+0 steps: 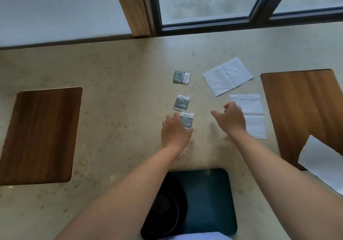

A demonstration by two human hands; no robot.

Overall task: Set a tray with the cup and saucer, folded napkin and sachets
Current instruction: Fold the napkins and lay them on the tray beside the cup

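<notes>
Left hand (175, 132) pinching nearest sachet (187, 120) on counter (120, 95); right hand (233, 119) hovering, fingers loosely curled, empty.

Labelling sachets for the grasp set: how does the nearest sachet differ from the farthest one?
The nearest sachet is under the left hand, whose fingers cover its left edge; the farthest sachet lies untouched. The nearest has its white band at the far end; the farthest has its band on the right side. The nearest nearly meets the middle sachet; the farthest sits apart. Both are small grey-and-white packets flat on the counter.
</notes>
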